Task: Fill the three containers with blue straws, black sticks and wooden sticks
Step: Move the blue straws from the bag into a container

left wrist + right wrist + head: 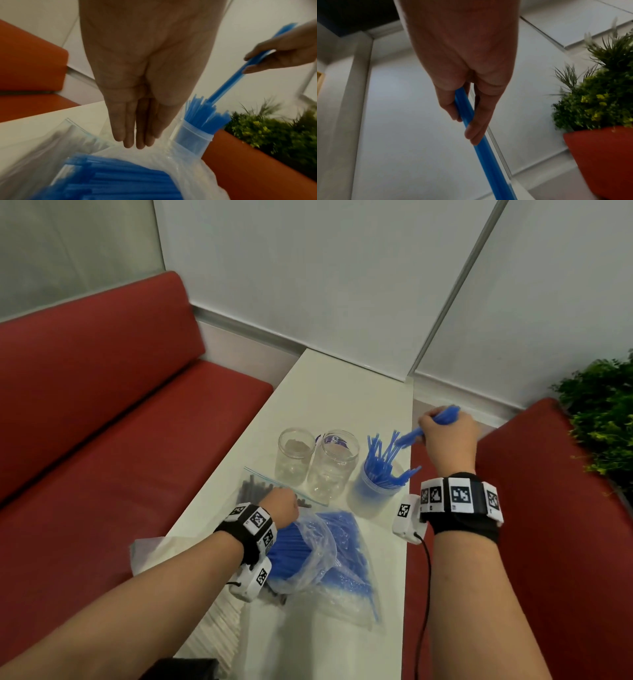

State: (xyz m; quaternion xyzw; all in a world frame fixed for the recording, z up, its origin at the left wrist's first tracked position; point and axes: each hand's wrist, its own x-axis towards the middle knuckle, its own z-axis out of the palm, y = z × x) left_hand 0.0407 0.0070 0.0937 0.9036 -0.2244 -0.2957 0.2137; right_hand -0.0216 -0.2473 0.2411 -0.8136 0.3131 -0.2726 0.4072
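Three clear containers stand on the white table. The left jar and the middle jar hold nothing. The right container is packed with blue straws. My right hand is raised above and right of it and pinches a few blue straws; their lower ends reach the bunch in the container. My left hand, fingers straight and together, hovers at the mouth of a plastic bag of blue straws. A zip bag of black sticks lies just beyond it.
Pale sticks in a clear bag lie at the table's near left edge. Red benches flank the narrow table on both sides. A green plant in a red planter stands at the right. White wall panels close the far end.
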